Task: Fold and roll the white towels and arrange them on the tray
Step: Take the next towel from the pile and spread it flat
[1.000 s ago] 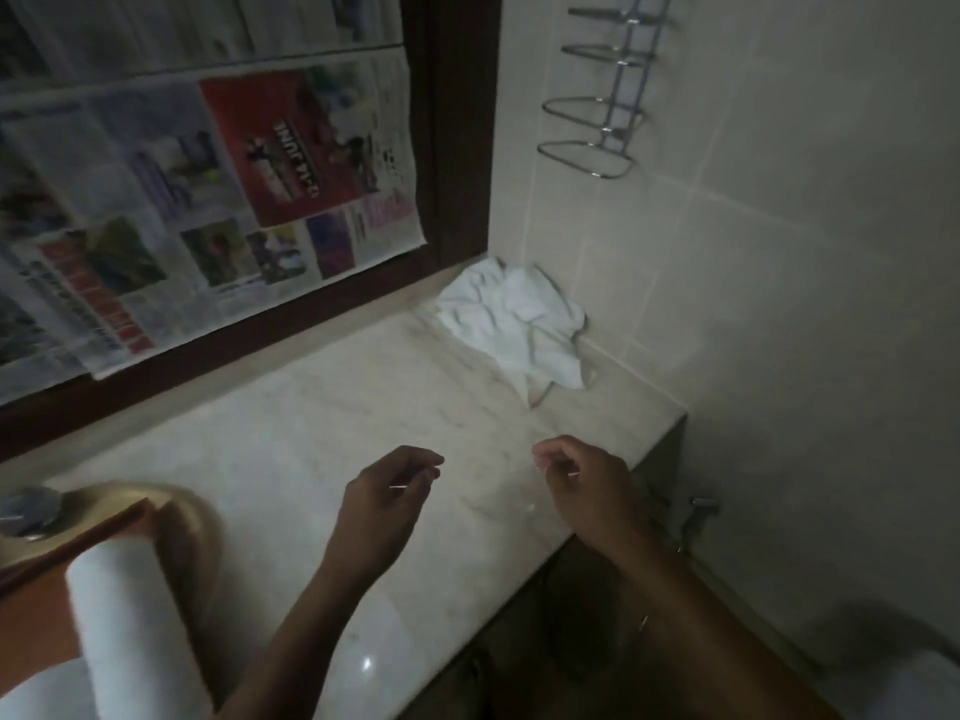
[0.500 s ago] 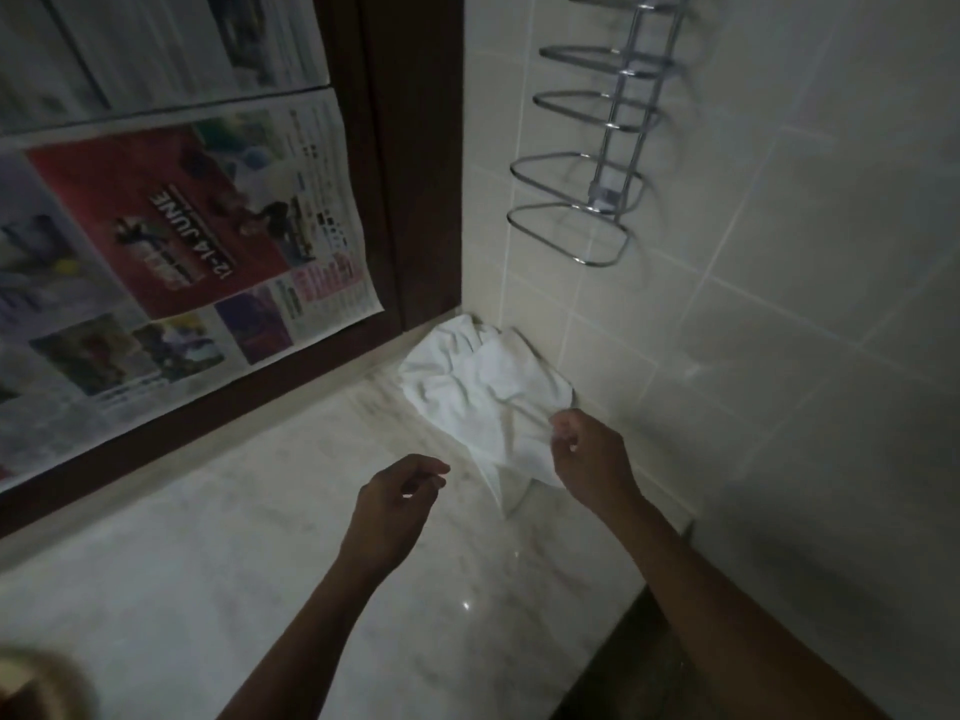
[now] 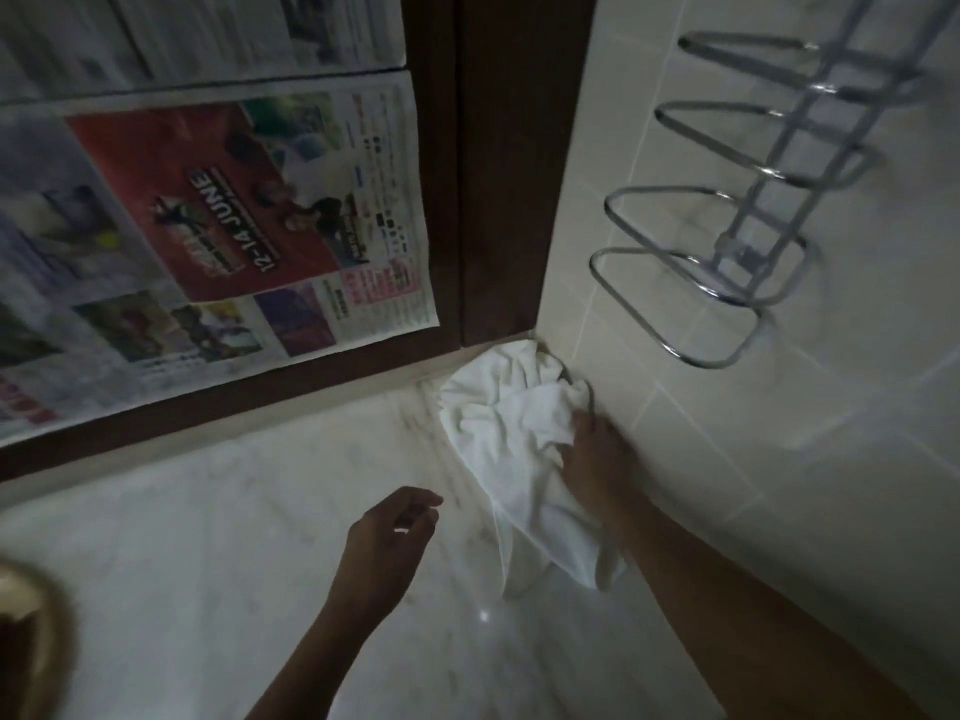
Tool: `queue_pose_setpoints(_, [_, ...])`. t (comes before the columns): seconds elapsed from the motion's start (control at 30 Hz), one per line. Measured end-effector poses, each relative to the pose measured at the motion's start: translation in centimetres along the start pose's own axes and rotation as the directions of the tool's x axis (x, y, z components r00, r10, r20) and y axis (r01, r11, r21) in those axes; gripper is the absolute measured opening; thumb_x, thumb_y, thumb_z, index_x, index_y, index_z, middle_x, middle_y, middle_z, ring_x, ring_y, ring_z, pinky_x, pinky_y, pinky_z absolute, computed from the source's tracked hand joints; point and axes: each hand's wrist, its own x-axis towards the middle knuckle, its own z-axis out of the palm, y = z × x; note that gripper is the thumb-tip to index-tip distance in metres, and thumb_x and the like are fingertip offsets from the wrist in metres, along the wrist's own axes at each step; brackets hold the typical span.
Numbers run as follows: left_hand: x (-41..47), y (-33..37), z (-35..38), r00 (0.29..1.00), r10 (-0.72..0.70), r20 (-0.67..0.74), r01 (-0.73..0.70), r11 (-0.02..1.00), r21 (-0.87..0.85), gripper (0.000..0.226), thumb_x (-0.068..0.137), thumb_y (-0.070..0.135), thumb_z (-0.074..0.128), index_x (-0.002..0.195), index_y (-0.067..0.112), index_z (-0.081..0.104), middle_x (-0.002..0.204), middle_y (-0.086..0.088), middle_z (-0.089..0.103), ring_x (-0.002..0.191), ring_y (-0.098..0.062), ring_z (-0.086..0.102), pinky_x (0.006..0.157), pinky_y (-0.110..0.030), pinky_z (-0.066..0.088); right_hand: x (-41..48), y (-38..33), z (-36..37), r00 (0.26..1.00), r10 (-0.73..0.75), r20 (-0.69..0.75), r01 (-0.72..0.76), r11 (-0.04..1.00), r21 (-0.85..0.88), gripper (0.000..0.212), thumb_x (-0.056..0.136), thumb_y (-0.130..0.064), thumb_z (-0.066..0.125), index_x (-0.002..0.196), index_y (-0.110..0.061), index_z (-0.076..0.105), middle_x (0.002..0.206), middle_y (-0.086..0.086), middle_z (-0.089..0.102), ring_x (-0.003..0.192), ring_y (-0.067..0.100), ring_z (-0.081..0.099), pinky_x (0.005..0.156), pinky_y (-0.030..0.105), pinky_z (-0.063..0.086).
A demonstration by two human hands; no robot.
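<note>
A crumpled white towel (image 3: 511, 449) lies in the far right corner of the marble counter (image 3: 218, 537), against the tiled wall. My right hand (image 3: 592, 454) is on the towel's right side, its fingers curled into the cloth. My left hand (image 3: 387, 543) hovers over the counter just left of the towel, fingers loosely curled, holding nothing. The tray and the rolled towels are out of view.
A chrome wire rack (image 3: 737, 215) sticks out of the tiled wall (image 3: 779, 459) above the towel. A dark wooden frame (image 3: 498, 174) with newspaper (image 3: 218, 226) taped over it runs behind the counter. A golden basin edge (image 3: 26, 631) shows at the lower left.
My right hand has reached forward from the counter's front edge onto the towel and closed on it. The view has moved closer to the corner; the rolled towel at lower left has left the frame.
</note>
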Motion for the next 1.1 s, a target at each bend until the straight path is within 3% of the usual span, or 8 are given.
queue_pose_setpoints(0.2, [-1.3,-2.4,0.9,0.994,-0.105,-0.010,0.105,0.994,0.037,0.022,0.094,0.017,0.071,0.091,0.039,0.073,0.088,0.027,0.073,0.088,0.008,0.067,0.072,-0.005,0.045,1.2,-1.3,-4.5,0.999,0.035,-0.021,-0.035,0.999,0.011,0.056,0.101,-0.043,0.057,0.140,-0.004,0.049,0.107,0.022,0.067,0.093,0.039,0.065,0.074,0.041,0.046])
queue_pose_setpoints(0.37, [-0.7,-0.8,0.5,0.968,-0.249,-0.023,0.240,0.952,-0.191,0.019,0.082,0.041,0.059,0.094,0.040,0.073,0.094,0.013,0.076,0.095,-0.011,0.071,0.085,-0.034,0.055,-1.6,-4.6,-10.9,0.997,-0.078,0.022,0.047,0.774,0.631,0.040,0.104,-0.045,0.053,0.135,-0.020,0.050,0.126,0.003,0.063,0.111,0.024,0.060,0.088,0.031,0.042])
queue_pose_setpoints(0.53, [-1.3,2.3,-0.8,0.847,-0.480,0.230,0.508,0.602,-0.616,0.076,0.086,0.076,0.058,0.141,0.025,0.049,0.135,-0.007,0.059,0.126,-0.030,0.057,0.106,-0.045,0.042,-7.7,-10.1,-16.9,0.978,-0.209,-0.010,0.125,0.547,0.828,0.042,0.090,-0.058,0.055,0.118,-0.027,0.060,0.114,-0.009,0.068,0.099,0.001,0.065,0.080,0.013,0.047])
queue_pose_setpoints(0.63, [-2.7,3.9,-2.6,0.859,-0.371,0.354,0.490,0.388,-0.781,0.080,0.088,0.074,0.057,0.142,0.016,0.050,0.119,-0.012,0.072,0.108,-0.029,0.070,0.092,-0.044,0.053,-12.4,-12.6,-18.7,0.933,-0.358,0.032,0.166,0.509,0.845,0.021,0.098,-0.042,0.062,0.112,-0.027,0.061,0.103,-0.014,0.071,0.093,-0.001,0.068,0.074,0.017,0.051])
queue_pose_setpoints(0.73, [-5.5,4.3,-3.9,0.974,-0.197,0.114,0.212,0.600,-0.771,0.036,0.091,0.036,0.061,0.117,0.012,0.062,0.082,0.004,0.079,0.076,-0.011,0.076,0.064,-0.028,0.061,-17.0,-15.0,-19.2,0.890,-0.453,0.055,0.210,0.514,0.832,0.016,0.100,-0.031,0.066,0.114,-0.025,0.065,0.104,-0.016,0.071,0.099,-0.002,0.066,0.082,0.016,0.050])
queue_pose_setpoints(0.83, [-9.2,4.4,-6.7,0.983,0.126,-0.132,-0.171,0.889,-0.424,0.032,0.068,0.034,0.062,0.087,0.009,0.068,0.062,0.002,0.072,0.055,-0.009,0.068,0.053,-0.021,0.054,-21.6,-17.3,-19.3,0.854,-0.518,0.060,0.270,0.538,0.798,0.031,0.101,-0.033,0.063,0.131,-0.028,0.063,0.122,-0.018,0.067,0.114,-0.004,0.061,0.098,0.019,0.048])
queue_pose_setpoints(1.03, [-15.4,2.1,-12.2,0.994,0.024,0.108,0.030,0.883,-0.469,0.009,0.093,-0.004,0.063,0.097,0.003,0.067,0.086,0.004,0.066,0.086,-0.009,0.062,0.070,-0.007,0.047,-30.0,-18.8,-20.7,0.816,-0.557,0.156,0.141,0.453,0.881,0.033,0.092,-0.034,0.073,0.122,-0.046,0.068,0.115,-0.024,0.071,0.110,-0.001,0.067,0.096,0.026,0.055])
queue_pose_setpoints(1.1, [-19.1,1.9,-14.0,0.986,-0.007,0.166,0.126,0.683,-0.719,0.021,0.098,-0.001,0.049,0.112,-0.002,0.065,0.095,-0.010,0.069,0.092,-0.022,0.065,0.074,-0.024,0.054,-32.0,-18.6,-20.4,0.894,-0.442,0.076,0.105,0.372,0.922,0.030,0.090,-0.018,0.077,0.116,-0.031,0.071,0.110,-0.015,0.075,0.106,0.006,0.070,0.094,0.033,0.057])
